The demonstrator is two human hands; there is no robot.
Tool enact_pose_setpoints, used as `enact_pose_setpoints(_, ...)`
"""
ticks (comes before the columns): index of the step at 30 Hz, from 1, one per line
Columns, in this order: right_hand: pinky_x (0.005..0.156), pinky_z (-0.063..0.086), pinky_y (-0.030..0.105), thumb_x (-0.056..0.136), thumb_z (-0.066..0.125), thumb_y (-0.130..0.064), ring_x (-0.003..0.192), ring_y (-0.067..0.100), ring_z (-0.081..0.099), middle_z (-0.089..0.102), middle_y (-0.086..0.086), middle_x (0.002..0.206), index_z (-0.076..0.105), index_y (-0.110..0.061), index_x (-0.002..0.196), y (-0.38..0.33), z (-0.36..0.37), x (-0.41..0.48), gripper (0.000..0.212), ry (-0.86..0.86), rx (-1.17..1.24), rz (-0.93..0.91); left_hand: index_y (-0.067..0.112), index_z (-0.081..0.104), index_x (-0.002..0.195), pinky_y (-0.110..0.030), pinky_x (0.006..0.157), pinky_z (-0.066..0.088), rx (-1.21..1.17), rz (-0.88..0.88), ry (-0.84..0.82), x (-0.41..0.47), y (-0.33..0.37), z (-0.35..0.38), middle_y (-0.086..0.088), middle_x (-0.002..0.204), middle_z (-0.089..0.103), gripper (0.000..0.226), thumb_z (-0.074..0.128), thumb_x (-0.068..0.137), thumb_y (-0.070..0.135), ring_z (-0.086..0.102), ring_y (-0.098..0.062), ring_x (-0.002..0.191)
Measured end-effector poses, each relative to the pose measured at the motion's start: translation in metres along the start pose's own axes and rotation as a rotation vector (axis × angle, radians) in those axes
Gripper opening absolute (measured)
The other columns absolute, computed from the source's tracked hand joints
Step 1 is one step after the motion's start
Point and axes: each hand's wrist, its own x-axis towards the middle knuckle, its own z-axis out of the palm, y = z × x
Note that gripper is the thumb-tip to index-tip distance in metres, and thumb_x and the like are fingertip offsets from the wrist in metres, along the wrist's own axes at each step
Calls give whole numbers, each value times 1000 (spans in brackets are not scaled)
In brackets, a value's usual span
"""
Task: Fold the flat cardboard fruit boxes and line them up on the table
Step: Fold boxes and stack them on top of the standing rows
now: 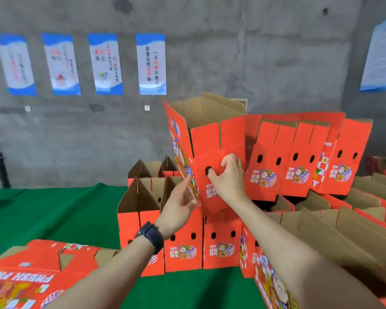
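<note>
A folded red fruit box (212,139) with open top flaps is held up above a row of folded boxes (183,241) on the green table (54,215). My right hand (228,177) grips its front face, with fingers hooked at the vent hole. My left hand (179,206) has straight fingers touching the box's printed left side. More folded boxes (299,157) stand stacked on an upper row at the right. A pile of flat boxes (31,270) lies at the front left.
Further open-topped boxes (354,224) fill the right side of the table. A concrete wall with several blue and white posters (151,64) stands behind. A black watch is on my left wrist (151,236).
</note>
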Motion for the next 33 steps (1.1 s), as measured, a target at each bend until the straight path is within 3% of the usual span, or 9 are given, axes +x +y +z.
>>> enact_pose_setpoints(3, 63, 18, 29, 80, 71, -18, 78, 18, 34, 46, 10, 93, 37, -14, 85, 18, 33, 21, 35, 32, -36, 78, 21, 15, 151, -37, 118, 22, 67, 49, -76, 34, -9, 6, 2, 155, 21, 72, 45, 91, -8, 20, -9, 142)
enact_pose_setpoints(6, 64, 20, 25, 81, 70, -13, 80, 25, 39, 49, 14, 95, 39, -12, 85, 34, 61, 40, 31, 57, -8, 156, 24, 16, 151, -14, 111, 5, 222, 20, -165, 71, -32, 10, -1, 160, -1, 70, 45, 93, -2, -2, -6, 144)
enact_pose_setpoints(10, 78, 29, 30, 84, 68, -8, 95, 33, 46, 52, 23, 103, 49, -2, 90, 55, 85, 69, 21, 48, 14, 229, 19, 8, 153, 0, 90, 13, 315, -80, -248, 110, -63, 18, 1, 159, -13, 73, 44, 92, 0, -3, -12, 146)
enact_pose_setpoints(14, 94, 33, 31, 84, 63, -1, 118, 35, 44, 32, 24, 136, 47, -1, 117, 82, 98, 74, 36, -104, -62, 287, 12, 7, 152, -22, 117, 8, 374, -156, -293, 134, -88, 29, -5, 160, -1, 74, 46, 90, -1, 2, -16, 147)
enact_pose_setpoints(17, 105, 33, 38, 84, 61, -4, 135, 39, 29, -1, 22, 155, 38, -15, 137, 102, 110, 50, 59, -142, -223, 162, 11, 15, 151, -35, 117, 21, 333, -158, -304, 143, -98, 37, -7, 159, 11, 72, 50, 89, -1, 13, -20, 146)
enact_pose_setpoints(19, 112, 24, 46, 88, 56, -10, 143, 36, 12, -20, 9, 158, 25, -32, 147, 116, 118, 36, 71, -221, -387, 5, 10, 17, 150, -36, 117, 22, 273, -145, -290, 146, -101, 42, -8, 158, 16, 72, 51, 88, -4, 17, -21, 145)
enact_pose_setpoints(22, 114, 9, 58, 90, 48, -8, 144, 37, -18, -36, -4, 153, 10, -45, 149, 130, 127, 35, 79, -488, -629, -88, 11, 5, 152, -35, 119, 17, 300, -131, -333, 149, -107, 46, -6, 160, 1, 84, 49, 84, -11, 6, -19, 147)
enact_pose_setpoints(27, 111, 16, 63, 89, 53, -15, 142, 43, -20, -44, 2, 147, 6, -42, 150, 121, 137, 40, 81, -576, -737, 9, 7, 16, 149, -19, 111, 7, 435, -138, -295, 143, -111, 37, -10, 159, 10, 67, 49, 91, 0, 9, -20, 147)
enact_pose_setpoints(33, 114, 16, 57, 87, 58, -22, 143, 46, -7, -32, 7, 154, 11, -41, 150, 97, 126, 44, 81, -686, -633, 226, 19, 49, 136, -17, 104, 29, 419, -106, -37, 85, -118, -19, 1, 141, 48, 44, 54, 93, 11, 42, -12, 131)
